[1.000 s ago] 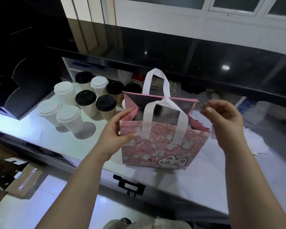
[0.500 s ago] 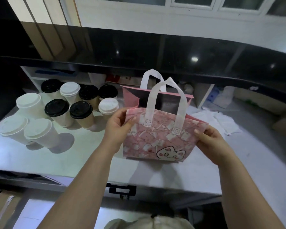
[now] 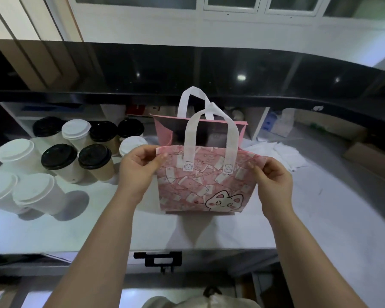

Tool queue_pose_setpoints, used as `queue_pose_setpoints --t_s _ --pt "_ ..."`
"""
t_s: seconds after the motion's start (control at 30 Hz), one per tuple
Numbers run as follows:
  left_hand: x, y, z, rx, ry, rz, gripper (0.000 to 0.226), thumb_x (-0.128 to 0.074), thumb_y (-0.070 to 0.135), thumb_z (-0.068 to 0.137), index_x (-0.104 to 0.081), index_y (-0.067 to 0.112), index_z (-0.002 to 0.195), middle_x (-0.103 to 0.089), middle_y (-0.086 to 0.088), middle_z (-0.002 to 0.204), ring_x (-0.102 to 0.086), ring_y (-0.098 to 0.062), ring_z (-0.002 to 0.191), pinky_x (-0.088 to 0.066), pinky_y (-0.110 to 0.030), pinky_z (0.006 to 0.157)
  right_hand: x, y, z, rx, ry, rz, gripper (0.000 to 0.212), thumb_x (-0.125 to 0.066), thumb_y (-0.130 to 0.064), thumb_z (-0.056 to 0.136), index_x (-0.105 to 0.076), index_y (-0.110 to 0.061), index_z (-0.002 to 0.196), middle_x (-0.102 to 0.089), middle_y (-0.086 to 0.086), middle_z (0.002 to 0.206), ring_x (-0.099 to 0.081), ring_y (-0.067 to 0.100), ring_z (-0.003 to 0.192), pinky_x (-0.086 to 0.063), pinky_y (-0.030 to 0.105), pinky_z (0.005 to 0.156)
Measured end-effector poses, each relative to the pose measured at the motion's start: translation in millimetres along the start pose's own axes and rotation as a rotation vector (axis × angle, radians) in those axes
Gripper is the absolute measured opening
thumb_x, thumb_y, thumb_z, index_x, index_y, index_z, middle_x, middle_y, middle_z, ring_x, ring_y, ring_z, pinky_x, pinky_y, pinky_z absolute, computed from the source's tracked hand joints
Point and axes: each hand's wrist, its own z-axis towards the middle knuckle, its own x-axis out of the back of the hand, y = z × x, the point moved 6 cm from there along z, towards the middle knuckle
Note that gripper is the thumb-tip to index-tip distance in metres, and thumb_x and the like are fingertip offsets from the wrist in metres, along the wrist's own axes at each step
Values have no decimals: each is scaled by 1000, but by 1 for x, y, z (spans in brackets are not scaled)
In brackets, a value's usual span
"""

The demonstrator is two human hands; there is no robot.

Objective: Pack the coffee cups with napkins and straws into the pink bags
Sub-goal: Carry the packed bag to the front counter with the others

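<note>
Centre frame, head view: pink bag (image 3: 200, 181) stands on the white counter (image 3: 320, 218) with its mouth pulled apart. Left hand (image 3: 140, 167) pinches the near panel's top left corner and right hand (image 3: 273, 176) pinches its top right corner; neither holds anything else. Coffee cups (image 3: 60, 161) cluster at frame left, the nearest just beside the left hand. Napkins (image 3: 280, 152) lie right of the bag. No straws seen, and the bag's contents can't be made out.

Risks:
- The soft bag likely sags shut once a hand lets go.
- The white handles (image 3: 209, 138) could flop over the mouth and snag a cup.
- A left forearm sweep could topple the nearest cups.
</note>
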Motion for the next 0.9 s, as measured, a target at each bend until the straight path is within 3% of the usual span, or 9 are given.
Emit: queue_pose_setpoints --t_s 0.17,0.23,0.33,0.47,0.6,0.67,0.73,0.8,0.9 --pt "6 12 -4 -76 -4 53 34 -75 7 83 -72 39 92 -74 9 94 -70 -12 90 -57 -23 71 -7 -15 -5 91 -34 -196 32 -64 -1 88 -66 -31 99 -69 -6 98 -65 15 86 -57 31 71" --pt "2 23 -7 -153 -49 141 45 -75 5 82 -67 42 105 -71 11 104 -67 -9 98 -56 -21 78 -14 -29 -4 166 -138 -292 44 -64 3 86 -65 -35 109 -65 -12 107 -64 6 97 -58 26 75" --pt "-6 34 -9 -191 -126 290 53 -70 0 84 -64 45 111 -66 16 110 -63 -4 106 -56 -24 81 -29 -48 -4 351 -287 -530 47 -67 6 83 -65 -29 115 -52 -6 126 -50 -7 113 -51 15 86" --pt "-15 45 -17 -255 -188 412 57 -59 -9 81 -67 36 116 -59 15 122 -53 4 116 -50 -15 87 -35 -50 -9 384 -345 -763 49 -65 6 85 -67 -33 113 -30 -16 141 -25 19 135 -36 30 100" --pt "-25 49 -27 -209 -280 318 59 -56 -17 80 -69 31 111 -56 12 129 -56 -1 115 -50 -12 82 -41 -57 -19 575 -389 -756 53 -61 16 83 -72 -30 108 -26 -5 150 -17 18 138 -24 27 113" --pt "-26 49 -29 -197 -317 309 46 -56 -11 83 -73 28 100 -56 9 131 -55 -6 119 -51 -19 89 -43 -57 -25 611 -417 -696 58 -57 23 81 -72 -28 104 -29 3 151 -16 27 141 -29 47 115" --pt "-25 50 -32 -213 -342 321 23 -57 15 88 -77 25 92 -57 8 131 -51 -3 124 -43 -16 98 -44 -54 -28 638 -418 -731 55 -59 25 78 -76 -25 95 -32 8 151 -16 37 141 -28 60 111" --pt "-24 49 -35 -252 -299 368 23 -60 41 92 -77 28 86 -58 8 131 -49 3 122 -36 -7 96 -40 -50 -29 670 -384 -796 45 -66 19 77 -79 -22 90 -33 12 151 -14 45 142 -19 51 118" --pt "-23 47 -38 -295 -205 415 12 -70 41 81 -76 30 81 -58 15 128 -48 -4 124 -36 -8 99 -34 -44 -28 688 -359 -862 35 -68 9 82 -79 -23 91 -28 16 155 -10 50 143 3 31 120"
